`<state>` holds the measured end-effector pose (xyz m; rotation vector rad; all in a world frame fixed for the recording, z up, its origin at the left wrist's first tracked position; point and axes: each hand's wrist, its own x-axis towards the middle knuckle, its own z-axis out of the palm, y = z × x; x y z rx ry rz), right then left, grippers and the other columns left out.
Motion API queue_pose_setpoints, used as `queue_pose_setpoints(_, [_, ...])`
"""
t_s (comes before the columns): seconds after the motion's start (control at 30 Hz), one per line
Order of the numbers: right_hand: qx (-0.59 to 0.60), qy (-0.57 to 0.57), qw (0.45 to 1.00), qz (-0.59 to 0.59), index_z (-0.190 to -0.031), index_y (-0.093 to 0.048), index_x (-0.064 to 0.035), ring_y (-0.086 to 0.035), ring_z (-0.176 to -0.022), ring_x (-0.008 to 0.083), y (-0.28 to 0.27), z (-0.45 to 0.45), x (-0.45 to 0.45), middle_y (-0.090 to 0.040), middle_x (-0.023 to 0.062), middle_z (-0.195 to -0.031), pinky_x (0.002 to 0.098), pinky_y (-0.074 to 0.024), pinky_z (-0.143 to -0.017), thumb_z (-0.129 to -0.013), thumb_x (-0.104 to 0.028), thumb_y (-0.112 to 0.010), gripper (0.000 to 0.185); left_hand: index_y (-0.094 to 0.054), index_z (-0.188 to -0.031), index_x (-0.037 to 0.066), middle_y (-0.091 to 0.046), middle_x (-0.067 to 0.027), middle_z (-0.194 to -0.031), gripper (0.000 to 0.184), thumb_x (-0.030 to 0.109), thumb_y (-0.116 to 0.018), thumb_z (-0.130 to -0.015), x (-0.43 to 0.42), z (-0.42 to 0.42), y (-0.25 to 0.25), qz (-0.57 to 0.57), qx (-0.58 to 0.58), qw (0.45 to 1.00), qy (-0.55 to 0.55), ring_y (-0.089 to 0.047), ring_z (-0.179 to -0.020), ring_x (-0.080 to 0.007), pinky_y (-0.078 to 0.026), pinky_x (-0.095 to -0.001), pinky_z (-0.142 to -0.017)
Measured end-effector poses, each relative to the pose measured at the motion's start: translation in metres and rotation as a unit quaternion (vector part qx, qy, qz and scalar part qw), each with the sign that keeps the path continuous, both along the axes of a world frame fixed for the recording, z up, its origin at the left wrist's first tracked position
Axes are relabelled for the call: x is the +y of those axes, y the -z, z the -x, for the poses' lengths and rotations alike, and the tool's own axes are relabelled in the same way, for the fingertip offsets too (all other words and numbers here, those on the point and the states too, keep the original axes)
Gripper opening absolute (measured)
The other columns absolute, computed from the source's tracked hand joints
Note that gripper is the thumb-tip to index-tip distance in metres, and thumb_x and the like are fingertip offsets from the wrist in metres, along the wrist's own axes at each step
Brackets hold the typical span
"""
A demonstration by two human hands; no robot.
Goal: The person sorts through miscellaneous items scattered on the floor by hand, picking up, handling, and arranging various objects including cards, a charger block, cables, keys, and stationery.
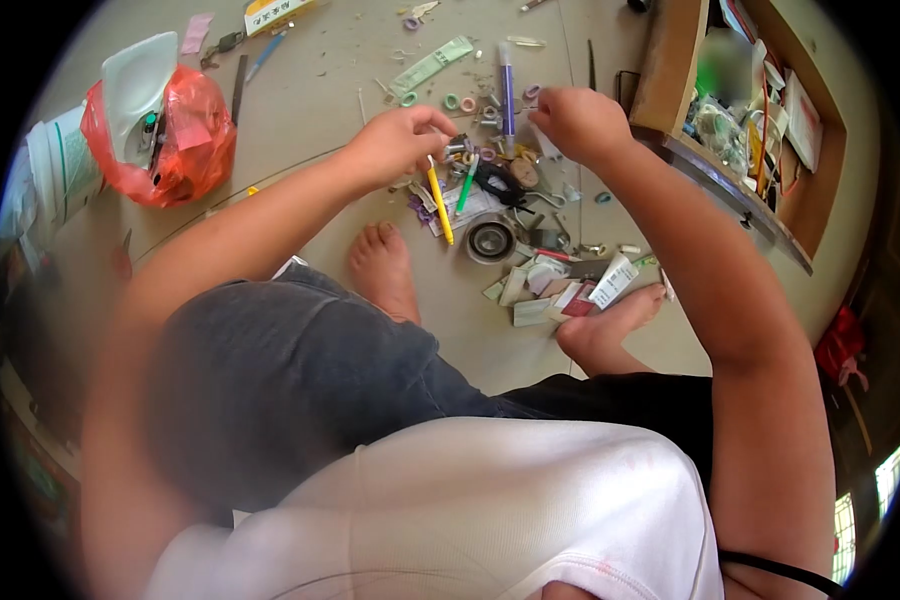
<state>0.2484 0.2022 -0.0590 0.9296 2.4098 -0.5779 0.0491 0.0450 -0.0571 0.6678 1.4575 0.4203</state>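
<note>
Above a pile of small items on the floor, my left hand (405,145) has its fingers curled, pinching a small dark object (457,143). My right hand (580,122) is closed at the right of a purple pen (508,100); what its fingers hold, if anything, is too small to make out. Between and below the hands lie a yellow pen (440,205), a green pen (467,184), black cord (500,185) and a round metal piece (491,239). Several small coloured rings are above the pile.
A red plastic bag (195,150) with a white container stands at the left. An open drawer (660,90) full of odds and ends is at the upper right. Papers and cards (570,290) lie by my right foot (615,330). A green packet (432,66) lies higher up.
</note>
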Motion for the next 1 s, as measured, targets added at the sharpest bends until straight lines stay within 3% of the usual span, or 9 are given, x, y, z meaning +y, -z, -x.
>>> queue_pose_setpoints(0.2, [0.156, 0.004, 0.988, -0.009, -0.104, -0.062, -0.0156, -0.064, -0.086, 0.0312, 0.015, -0.005, -0.007, -0.067, 0.0086, -0.091, 0.0437, -0.0507, -0.071, -0.085, -0.025, -0.061, 0.021, -0.059, -0.113, 0.008, -0.063, 0.0007, -0.087, 0.029, 0.023, -0.055, -0.089, -0.005, 0.002, 0.008, 0.007, -0.009, 1.000, -0.012, -0.057, -0.077, -0.0086, -0.045, -0.0233, -0.067])
queue_pose_setpoints(0.53, [0.089, -0.011, 0.996, -0.006, -0.092, -0.053, -0.0073, -0.064, -0.077, 0.0296, 0.024, 0.007, -0.002, -0.064, 0.0132, -0.082, 0.0407, -0.0498, -0.066, -0.083, -0.021, -0.061, 0.018, -0.060, -0.108, 0.004, -0.063, -0.0025, -0.084, 0.026, 0.016, -0.055, -0.085, -0.005, 0.004, 0.006, -0.005, -0.007, 0.999, -0.046, -0.057, -0.071, -0.0103, -0.046, -0.0249, -0.063])
queue_pose_setpoints(0.6, [0.133, 0.217, 0.934, 0.250, -0.088, -0.050, -0.0057, -0.058, -0.066, 0.0218, 0.029, 0.001, 0.007, -0.058, 0.0101, -0.071, 0.0353, -0.0478, -0.062, -0.082, -0.015, -0.058, 0.014, -0.060, -0.108, 0.003, -0.063, -0.0031, -0.083, 0.026, 0.015, -0.055, -0.086, -0.007, 0.005, 0.010, -0.012, -0.007, 0.998, -0.054, -0.058, -0.071, -0.0109, -0.047, -0.0255, -0.064])
queue_pose_setpoints(0.63, [0.132, 0.215, 0.934, 0.252, -0.088, -0.050, -0.0057, -0.058, -0.066, 0.0218, 0.027, -0.001, 0.006, -0.058, 0.0101, -0.071, 0.0353, -0.0478, -0.062, -0.082, -0.015, -0.058, 0.014, -0.060, -0.107, 0.003, -0.063, -0.0037, -0.083, 0.025, 0.015, -0.054, -0.086, -0.009, 0.005, 0.012, -0.021, -0.009, 0.998, -0.058, -0.058, -0.071, -0.0114, -0.048, -0.0261, -0.065])
queue_pose_setpoints(0.7, [0.323, 0.413, 0.694, 0.494, -0.086, -0.047, -0.0053, -0.050, -0.061, 0.0144, 0.022, -0.006, 0.005, -0.052, 0.0065, -0.069, 0.0319, -0.0456, -0.060, -0.081, -0.012, -0.054, 0.010, -0.060, -0.107, 0.003, -0.063, -0.0040, -0.082, 0.025, 0.015, -0.054, -0.087, -0.011, 0.007, 0.014, -0.020, -0.011, 0.998, -0.057, -0.058, -0.071, -0.0116, -0.048, -0.0265, -0.066])
queue_pose_setpoints(0.83, [0.303, 0.383, 0.689, 0.536, -0.090, -0.052, -0.0057, -0.055, -0.064, 0.0162, 0.016, 0.005, 0.002, -0.057, 0.0078, -0.074, 0.0328, -0.0466, -0.061, -0.084, -0.014, -0.057, 0.012, -0.060, -0.107, 0.002, -0.063, -0.0046, -0.081, 0.025, 0.014, -0.055, -0.086, -0.011, 0.009, 0.015, -0.018, -0.006, 0.999, -0.042, -0.059, -0.072, -0.0124, -0.050, -0.0268, -0.067])
queue_pose_setpoints(0.9, [0.175, 0.069, 0.952, 0.243, -0.098, -0.055, -0.0086, -0.062, -0.071, 0.0205, 0.003, 0.020, -0.012, -0.063, 0.0094, -0.080, 0.0349, -0.0491, -0.063, -0.085, -0.017, -0.061, 0.017, -0.059, -0.111, 0.005, -0.063, -0.0023, -0.083, 0.026, 0.017, -0.055, -0.088, -0.012, 0.008, 0.018, -0.015, -0.006, 0.999, -0.034, -0.056, -0.071, -0.0095, -0.046, -0.0245, -0.065])
queue_pose_setpoints(0.93, [0.175, 0.070, 0.952, 0.243, -0.098, -0.055, -0.0086, -0.062, -0.071, 0.0205, 0.006, 0.021, -0.018, -0.063, 0.0094, -0.080, 0.0349, -0.0491, -0.063, -0.085, -0.017, -0.061, 0.017, -0.059, -0.114, 0.009, -0.063, 0.0001, -0.085, 0.028, 0.020, -0.056, -0.089, -0.011, 0.007, 0.018, -0.013, -0.008, 1.000, -0.026, -0.053, -0.071, -0.0065, -0.043, -0.0221, -0.064])
queue_pose_setpoints(1.0, [0.135, -0.120, 0.983, 0.015, -0.105, -0.055, -0.0116, -0.066, -0.078, 0.0260, 0.015, 0.020, -0.029, -0.067, 0.0101, -0.086, 0.0375, -0.0519, -0.065, -0.085, -0.021, -0.062, 0.023, -0.059, -0.113, 0.009, -0.063, 0.0002, -0.086, 0.027, 0.019, -0.056, -0.088, -0.009, 0.007, 0.018, -0.019, -0.005, 1.000, -0.016, -0.054, -0.071, -0.0068, -0.044, -0.0226, -0.065])
